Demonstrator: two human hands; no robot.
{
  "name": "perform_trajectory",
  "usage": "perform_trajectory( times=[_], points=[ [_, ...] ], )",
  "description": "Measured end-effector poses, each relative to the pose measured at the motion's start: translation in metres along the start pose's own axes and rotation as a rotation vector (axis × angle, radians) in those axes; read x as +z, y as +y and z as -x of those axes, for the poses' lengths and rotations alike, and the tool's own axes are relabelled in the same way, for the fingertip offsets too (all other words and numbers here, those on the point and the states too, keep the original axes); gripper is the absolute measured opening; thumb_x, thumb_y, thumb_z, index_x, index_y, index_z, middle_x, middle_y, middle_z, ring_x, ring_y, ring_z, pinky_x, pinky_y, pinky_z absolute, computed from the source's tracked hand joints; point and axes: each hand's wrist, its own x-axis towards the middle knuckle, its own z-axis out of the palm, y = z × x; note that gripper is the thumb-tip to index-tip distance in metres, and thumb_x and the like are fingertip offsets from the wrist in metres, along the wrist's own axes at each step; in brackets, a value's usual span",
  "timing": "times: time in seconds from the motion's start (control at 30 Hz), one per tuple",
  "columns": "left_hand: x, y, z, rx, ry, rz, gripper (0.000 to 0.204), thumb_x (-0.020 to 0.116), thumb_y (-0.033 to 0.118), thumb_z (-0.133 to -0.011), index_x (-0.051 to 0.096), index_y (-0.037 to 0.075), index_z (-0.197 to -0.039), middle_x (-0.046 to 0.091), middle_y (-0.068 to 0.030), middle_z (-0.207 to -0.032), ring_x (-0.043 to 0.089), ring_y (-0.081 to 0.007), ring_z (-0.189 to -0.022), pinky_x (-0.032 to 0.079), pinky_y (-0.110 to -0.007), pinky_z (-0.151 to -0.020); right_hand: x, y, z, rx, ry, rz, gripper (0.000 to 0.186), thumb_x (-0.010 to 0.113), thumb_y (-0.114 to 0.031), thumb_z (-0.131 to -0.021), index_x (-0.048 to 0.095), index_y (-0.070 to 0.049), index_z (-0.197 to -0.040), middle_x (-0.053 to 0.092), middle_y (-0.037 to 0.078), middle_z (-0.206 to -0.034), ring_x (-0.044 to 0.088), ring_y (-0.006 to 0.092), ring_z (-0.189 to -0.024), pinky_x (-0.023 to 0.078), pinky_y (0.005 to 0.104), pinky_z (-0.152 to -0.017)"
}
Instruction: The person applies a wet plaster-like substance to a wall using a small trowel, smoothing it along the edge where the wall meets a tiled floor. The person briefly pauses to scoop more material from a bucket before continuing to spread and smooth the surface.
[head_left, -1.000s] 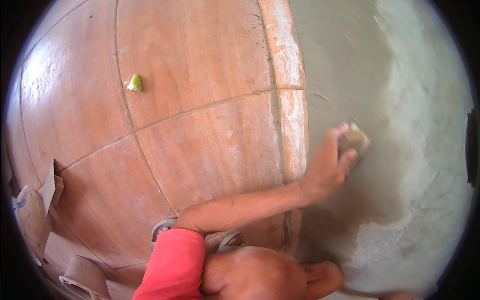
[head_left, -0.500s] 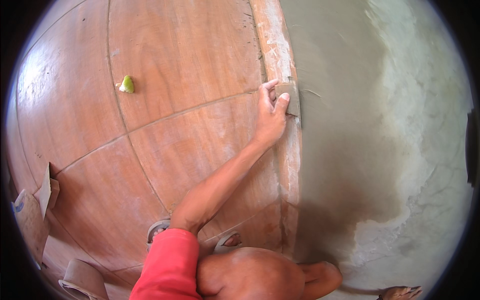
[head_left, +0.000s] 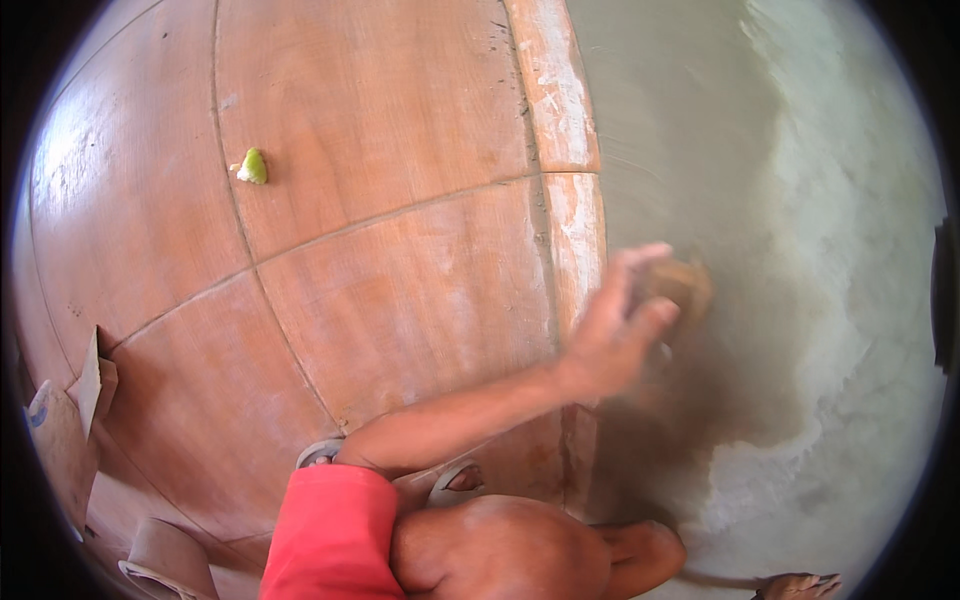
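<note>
My left hand (head_left: 615, 335) is closed around a small flat brownish piece (head_left: 686, 287), blurred by motion; I cannot tell its exact kind. Hand and piece are over the grey, damp-looking cement surface (head_left: 690, 180), just right of a narrow wood-patterned tile strip (head_left: 577, 240) smeared with white. Whether the piece touches the cement is unclear. At the lower right edge, what looks like my right hand (head_left: 800, 586) is partly cut off. Its finger shape and anything in it cannot be made out.
Large wood-patterned tiles (head_left: 380, 110) cover the left side. A yellow-green scrap (head_left: 253, 167) lies on them. A grey bucket-like container (head_left: 170, 560) and broken flat pieces (head_left: 92, 385) stand at the lower left. My bent knee (head_left: 500, 550) and sandalled feet (head_left: 463, 480) are at the bottom.
My left hand has moved right and nearer, off the tile strip and over the cement, carrying the flat piece. The strip's joint, hidden before, now shows.
</note>
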Motion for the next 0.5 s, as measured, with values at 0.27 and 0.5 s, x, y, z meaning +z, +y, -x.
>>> perform_trajectory(
  times=[0.27, 0.5],
  points=[
    [-0.087, -0.063, -0.015, -0.111, 0.281, 0.239, 0.045, 0.054, 0.021, -0.1, 0.036, 0.005, -0.137, 0.05, 0.0012, -0.092, 0.04, -0.005, -0.08, 0.038, -0.023, -0.071, 0.001, 0.004, 0.001, 0.015, -0.013, -0.003, 0.07, 0.038, -0.049, -0.101, 0.03, 0.003, -0.147, 0.033, 0.025, -0.151, 0.035, 0.0468, -0.137, 0.028, 0.0634, -0.109],
    [-0.075, -0.068, -0.017, -0.052, 0.253, 0.039, 0.044, 0.055, 0.016, -0.099, 0.035, 0.004, -0.136, 0.057, -0.0079, -0.112, 0.054, -0.0114, -0.1, 0.046, -0.028, -0.086, -0.002, 0.006, 0.004, 0.015, -0.029, 0.002, 0.07, 0.038, -0.049, -0.101, 0.031, 0.003, -0.147, 0.033, 0.026, -0.151, 0.035, 0.0469, -0.136, 0.029, 0.0633, -0.109]
  ],
)
